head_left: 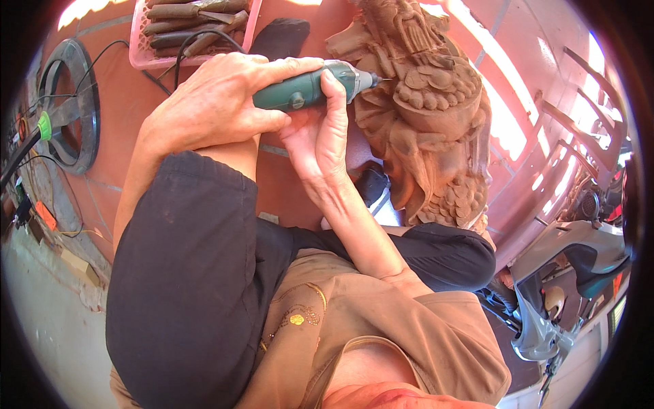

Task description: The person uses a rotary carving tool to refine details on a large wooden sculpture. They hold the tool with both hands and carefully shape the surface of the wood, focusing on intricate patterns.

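Note:
Both my hands are closed around a green rotary tool [291, 92] with a grey nose and a thin bit. My left hand [218, 95] grips its rear part from the left, with the index finger stretched along the top. From below, my right hand [317, 133] supports the body, thumb up against the front part. The bit points right at a brown carved wooden statue [426, 129], which has a bearded head and a bowl heaped with round pieces. Whether the bit touches the wood I cannot tell. A dark cord runs from behind my left hand.
A pink plastic basket [139, 41] holding several handled tools [191, 27] stands at the upper left. Left of me is a round black stand base [67, 105] with cables. A motorbike [572, 259] is at the right. My bent knee [197, 273] rises below my left arm.

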Action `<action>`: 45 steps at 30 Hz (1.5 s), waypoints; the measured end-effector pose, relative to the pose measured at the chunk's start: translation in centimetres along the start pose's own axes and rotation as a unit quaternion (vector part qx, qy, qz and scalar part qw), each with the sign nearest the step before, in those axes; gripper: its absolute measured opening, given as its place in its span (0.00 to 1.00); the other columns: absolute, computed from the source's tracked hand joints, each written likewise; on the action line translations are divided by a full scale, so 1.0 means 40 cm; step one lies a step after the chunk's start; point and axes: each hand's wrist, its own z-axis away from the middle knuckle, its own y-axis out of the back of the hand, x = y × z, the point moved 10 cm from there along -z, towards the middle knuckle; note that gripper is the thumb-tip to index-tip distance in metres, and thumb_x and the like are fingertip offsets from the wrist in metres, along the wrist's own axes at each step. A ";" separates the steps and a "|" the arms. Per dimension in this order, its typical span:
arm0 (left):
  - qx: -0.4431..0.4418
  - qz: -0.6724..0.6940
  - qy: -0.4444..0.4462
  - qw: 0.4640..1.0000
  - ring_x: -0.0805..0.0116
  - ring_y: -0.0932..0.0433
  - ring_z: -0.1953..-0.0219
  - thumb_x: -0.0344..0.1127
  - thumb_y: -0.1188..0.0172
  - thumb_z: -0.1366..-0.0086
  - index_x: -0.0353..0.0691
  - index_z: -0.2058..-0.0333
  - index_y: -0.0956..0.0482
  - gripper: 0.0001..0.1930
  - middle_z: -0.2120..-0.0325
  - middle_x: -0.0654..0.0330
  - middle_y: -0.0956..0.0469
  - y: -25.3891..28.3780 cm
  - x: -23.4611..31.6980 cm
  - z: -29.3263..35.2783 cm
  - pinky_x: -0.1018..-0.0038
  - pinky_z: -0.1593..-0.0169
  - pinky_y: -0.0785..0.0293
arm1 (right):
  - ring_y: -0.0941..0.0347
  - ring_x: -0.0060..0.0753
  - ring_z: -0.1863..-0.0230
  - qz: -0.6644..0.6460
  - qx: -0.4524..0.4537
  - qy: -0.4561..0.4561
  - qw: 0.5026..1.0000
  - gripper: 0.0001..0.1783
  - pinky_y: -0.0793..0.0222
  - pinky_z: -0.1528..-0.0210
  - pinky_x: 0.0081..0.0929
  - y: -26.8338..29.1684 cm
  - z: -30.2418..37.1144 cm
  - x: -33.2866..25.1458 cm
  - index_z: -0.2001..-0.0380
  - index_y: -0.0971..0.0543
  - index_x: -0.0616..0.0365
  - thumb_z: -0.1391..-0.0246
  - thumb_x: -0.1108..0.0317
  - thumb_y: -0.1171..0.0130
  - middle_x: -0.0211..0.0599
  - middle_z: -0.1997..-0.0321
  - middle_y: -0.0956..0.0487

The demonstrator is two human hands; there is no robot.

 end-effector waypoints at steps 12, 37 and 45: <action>0.041 0.026 0.003 0.999 0.47 0.16 0.55 0.32 0.29 0.52 0.44 0.34 0.25 0.41 0.56 0.45 0.16 0.026 -0.006 0.012 0.61 0.47 0.22 | 0.23 0.31 0.41 0.016 -0.019 -0.011 1.000 0.25 0.25 0.37 0.38 -0.023 -0.007 -0.003 0.42 0.25 0.52 0.35 0.51 0.35 0.33 0.41 0.20; 0.064 0.011 -0.053 0.997 0.40 0.17 0.60 0.33 0.33 0.48 0.45 0.35 0.26 0.38 0.64 0.40 0.17 0.015 -0.011 -0.002 0.56 0.53 0.21 | 0.22 0.26 0.45 0.034 -0.009 0.008 0.999 0.26 0.24 0.42 0.34 -0.015 -0.022 -0.016 0.43 0.27 0.52 0.35 0.49 0.35 0.31 0.46 0.21; 0.087 0.024 -0.037 0.995 0.40 0.16 0.58 0.32 0.32 0.48 0.46 0.34 0.26 0.38 0.60 0.39 0.16 0.016 -0.029 0.003 0.56 0.53 0.21 | 0.22 0.32 0.42 0.034 -0.012 -0.005 0.999 0.25 0.22 0.42 0.38 -0.006 -0.045 -0.011 0.41 0.26 0.54 0.34 0.52 0.36 0.36 0.43 0.20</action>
